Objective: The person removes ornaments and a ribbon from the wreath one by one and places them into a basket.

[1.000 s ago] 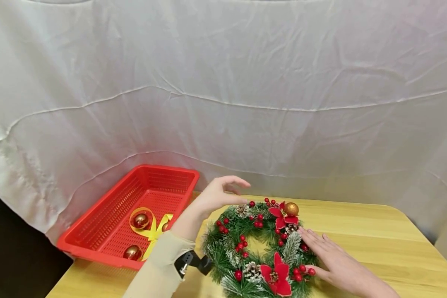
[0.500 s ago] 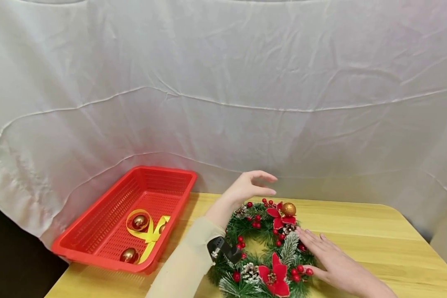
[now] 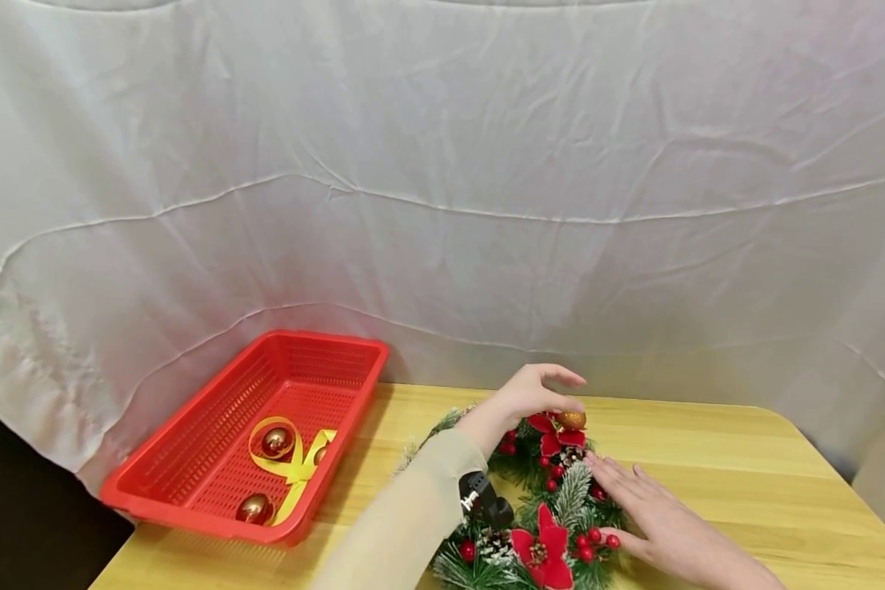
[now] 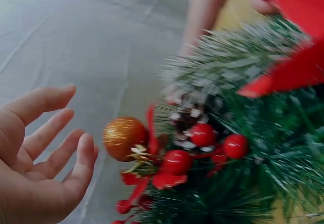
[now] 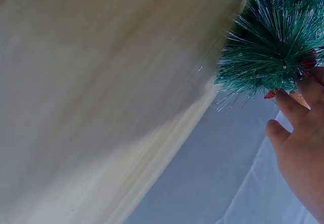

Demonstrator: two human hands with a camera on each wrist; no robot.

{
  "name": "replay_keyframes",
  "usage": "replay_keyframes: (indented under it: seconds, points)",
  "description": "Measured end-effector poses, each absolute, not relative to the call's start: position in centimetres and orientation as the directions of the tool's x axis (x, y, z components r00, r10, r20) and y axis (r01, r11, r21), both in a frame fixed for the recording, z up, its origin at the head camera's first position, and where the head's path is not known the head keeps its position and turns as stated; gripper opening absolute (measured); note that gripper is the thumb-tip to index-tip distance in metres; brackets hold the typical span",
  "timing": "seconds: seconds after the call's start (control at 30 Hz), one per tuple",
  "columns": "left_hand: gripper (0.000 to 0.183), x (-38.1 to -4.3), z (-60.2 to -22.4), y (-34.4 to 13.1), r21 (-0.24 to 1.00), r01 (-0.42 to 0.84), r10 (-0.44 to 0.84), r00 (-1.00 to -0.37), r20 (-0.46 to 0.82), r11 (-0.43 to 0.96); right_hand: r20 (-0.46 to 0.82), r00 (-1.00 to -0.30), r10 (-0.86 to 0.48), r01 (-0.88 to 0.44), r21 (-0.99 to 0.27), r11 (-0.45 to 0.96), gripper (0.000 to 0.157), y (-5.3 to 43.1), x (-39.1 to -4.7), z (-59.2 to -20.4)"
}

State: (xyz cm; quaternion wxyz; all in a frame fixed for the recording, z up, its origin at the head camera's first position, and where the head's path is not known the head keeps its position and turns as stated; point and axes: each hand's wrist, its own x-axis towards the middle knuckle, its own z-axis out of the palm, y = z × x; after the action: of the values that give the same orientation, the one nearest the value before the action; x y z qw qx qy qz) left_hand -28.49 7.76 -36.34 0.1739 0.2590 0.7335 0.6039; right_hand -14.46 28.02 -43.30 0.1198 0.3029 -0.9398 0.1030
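A green Christmas wreath [image 3: 575, 492] with red berries, pinecones and red flowers lies on the table. At its far side sits a glittery gold ball [image 3: 571, 419]. My left hand [image 3: 534, 392] hovers just by this ball, thumb and fingers spread in a loose curve. In the left wrist view, a small gap shows between that left hand [image 4: 45, 168] and the ball [image 4: 124, 138]. My right hand [image 3: 656, 520] rests against the wreath's right side with fingers nearly straight. The left forearm covers part of the wreath.
To the left stands a red plastic basket [image 3: 372, 410]. Inside it are shiny copper-coloured balls [image 3: 254, 508] and a yellow ribbon bow [image 3: 302, 469]. Behind the wooden table [image 3: 745, 459] hangs a pale grey cloth [image 3: 442, 270].
My left hand has moved right across the wreath's far side, then down towards the gold ball. The right hand has stayed at the wreath's right side.
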Motion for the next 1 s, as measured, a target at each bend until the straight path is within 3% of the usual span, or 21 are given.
replay_keyframes:
  seconds: [0.4,1.0]
  points:
    - [0.029,-28.1,-38.7,9.0,0.958,0.159,0.491,-0.871,0.021,0.241,0.277,-0.795,-0.540,-0.589,-0.138,0.796,0.079,28.1,-14.5,-43.5]
    - [0.027,-27.9,-38.4,9.3,0.948,0.182,0.462,-0.886,0.042,0.263,0.274,-0.796,-0.540,-0.591,-0.154,0.792,0.078,28.2,-14.5,-43.5]
